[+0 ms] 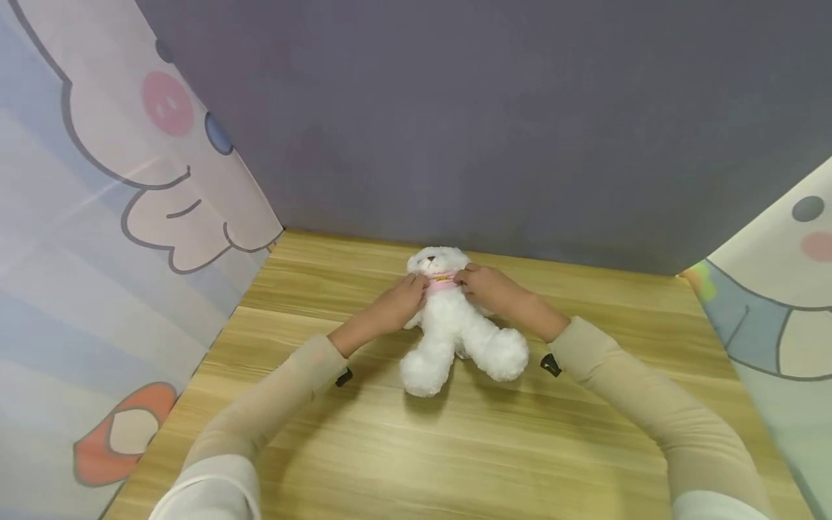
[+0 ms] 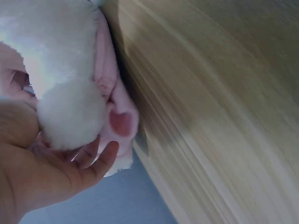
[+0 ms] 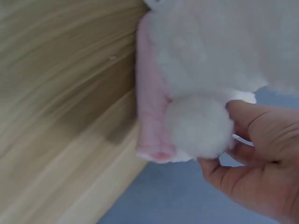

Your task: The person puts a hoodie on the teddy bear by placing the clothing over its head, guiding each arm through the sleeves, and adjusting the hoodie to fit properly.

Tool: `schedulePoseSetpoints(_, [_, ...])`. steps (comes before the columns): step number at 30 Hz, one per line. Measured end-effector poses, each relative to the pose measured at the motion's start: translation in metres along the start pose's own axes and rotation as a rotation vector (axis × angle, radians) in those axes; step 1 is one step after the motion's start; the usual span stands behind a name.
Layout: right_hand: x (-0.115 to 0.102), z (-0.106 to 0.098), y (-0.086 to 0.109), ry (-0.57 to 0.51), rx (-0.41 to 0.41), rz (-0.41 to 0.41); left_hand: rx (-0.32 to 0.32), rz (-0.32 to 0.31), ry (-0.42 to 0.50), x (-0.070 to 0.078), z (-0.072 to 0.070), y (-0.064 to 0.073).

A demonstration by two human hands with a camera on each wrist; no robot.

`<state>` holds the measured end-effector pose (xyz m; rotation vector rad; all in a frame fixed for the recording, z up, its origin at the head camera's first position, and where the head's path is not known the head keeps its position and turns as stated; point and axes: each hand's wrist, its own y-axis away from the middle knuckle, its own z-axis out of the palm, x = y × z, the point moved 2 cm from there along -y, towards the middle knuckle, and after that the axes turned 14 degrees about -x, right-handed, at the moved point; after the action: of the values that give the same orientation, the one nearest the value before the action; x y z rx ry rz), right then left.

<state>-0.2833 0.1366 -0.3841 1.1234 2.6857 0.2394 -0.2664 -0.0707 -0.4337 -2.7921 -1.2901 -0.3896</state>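
Observation:
A white plush bear (image 1: 448,318) lies on its back on the wooden table (image 1: 403,462), head to the far side, legs toward me. Across its chest sits a pink garment (image 1: 443,284) with a small yellow patch. My left hand (image 1: 406,300) grips the garment's left edge; in the left wrist view its fingers reach around a round white paw (image 2: 72,114), beside an open pink sleeve end (image 2: 121,122). At the right edge my right hand (image 1: 490,287) pinches the cloth; in the right wrist view the other paw (image 3: 200,127) partly hides its fingertips.
A grey panel (image 1: 494,130) stands along the table's far edge. Cartoon-printed cloth walls (image 1: 130,289) rise on the left and right sides. Small black pieces (image 1: 550,363) stick out below both sleeves at the wrists.

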Motion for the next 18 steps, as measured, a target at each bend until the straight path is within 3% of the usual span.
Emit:
schedulePoseSetpoints(4, [0.011, 0.008, 0.004, -0.141, -0.025, 0.044, -0.009, -0.032, 0.082, 0.000, -0.006, -0.007])
schedulePoseSetpoints(7, [0.017, 0.014, 0.006, -0.234, -0.018, 0.024, -0.021, -0.051, 0.115, 0.002, -0.007, -0.013])
schedulePoseSetpoints(11, [0.024, 0.022, 0.004, -0.323, 0.026, -0.011, 0.015, -0.079, 0.170, 0.001, -0.005, -0.018])
schedulePoseSetpoints(15, [0.024, 0.026, -0.003, -0.325, 0.115, -0.052, 0.053, -0.093, 0.212, -0.001, 0.001, -0.020])
schedulePoseSetpoints(18, [0.021, 0.030, -0.006, -0.290, 0.159, -0.086, 0.047, -0.079, 0.158, -0.001, 0.006, -0.020])
